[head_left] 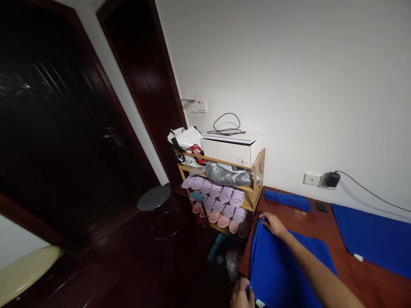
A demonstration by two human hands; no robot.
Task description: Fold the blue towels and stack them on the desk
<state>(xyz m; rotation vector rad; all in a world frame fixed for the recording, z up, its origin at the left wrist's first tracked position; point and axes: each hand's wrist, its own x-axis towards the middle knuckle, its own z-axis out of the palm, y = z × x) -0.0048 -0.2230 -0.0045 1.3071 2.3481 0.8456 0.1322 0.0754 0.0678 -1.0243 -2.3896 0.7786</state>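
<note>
A folded blue cloth (276,261) lies at the left edge of the reddish wooden table (356,282). My right hand (272,224) reaches across it and pinches its far left corner. At the near left corner, low in the view, my left hand (242,294) has its fingers closed on the cloth's edge, close to a small white tag (260,303). A narrow folded blue cloth (287,200) rests at the back of the table by the wall. Another blue cloth (375,239) is spread flat on the right, with a white tag at its near edge.
Beyond the table's left end stands a wooden rack (258,171) with slippers, a white box (227,149) and a bag. A round stool (154,198) and a yellow seat (28,267) are on the left. A black charger (332,179) is plugged into the wall.
</note>
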